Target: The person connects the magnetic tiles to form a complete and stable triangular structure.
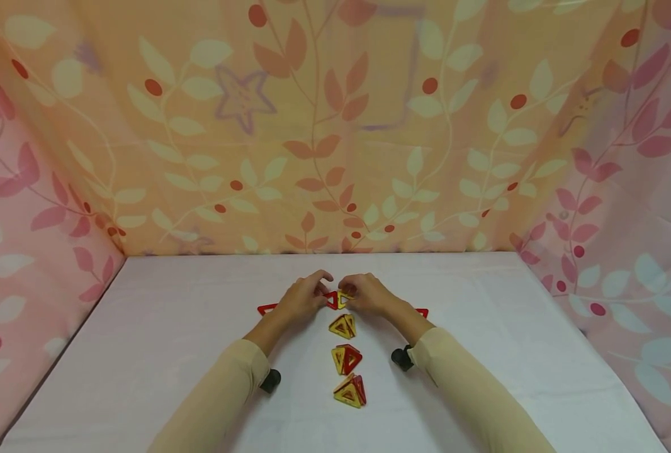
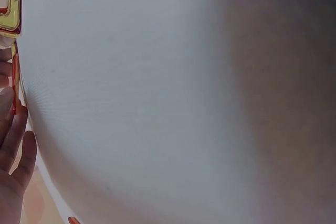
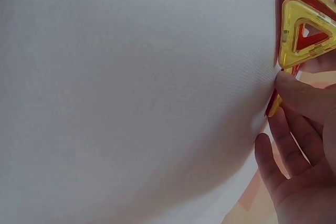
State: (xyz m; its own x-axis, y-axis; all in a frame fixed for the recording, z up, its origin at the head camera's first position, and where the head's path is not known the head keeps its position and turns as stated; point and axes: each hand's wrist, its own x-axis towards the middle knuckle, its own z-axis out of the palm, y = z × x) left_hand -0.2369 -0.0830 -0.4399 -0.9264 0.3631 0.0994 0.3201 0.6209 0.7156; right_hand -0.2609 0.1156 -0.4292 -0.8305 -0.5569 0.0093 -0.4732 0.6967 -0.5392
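At the far middle of the white table, my two hands nearly meet. My left hand [image 1: 304, 299] pinches a red triangular magnetic tile [image 1: 332, 301]; the left wrist view shows its edge between thumb and fingers. Beside it, my right hand [image 1: 371, 294] pinches a yellow triangular magnetic tile [image 1: 341, 300]. Both tiles stand side by side, their edges touching or almost so. Just nearer than the hands lies a small yellow pyramid of tiles [image 1: 342, 326]. In the right wrist view, a yellow and red pyramid [image 3: 290, 35] appears above the thumb.
Toward the front, in line, sit a yellow-red pyramid [image 1: 350, 358] and another yellow-red pyramid [image 1: 349, 393]. A red tile [image 1: 266, 309] shows beyond the left forearm, and another red tile [image 1: 423, 312] by the right one. Floral curtains [image 1: 324, 126] enclose the table [image 1: 171, 352].
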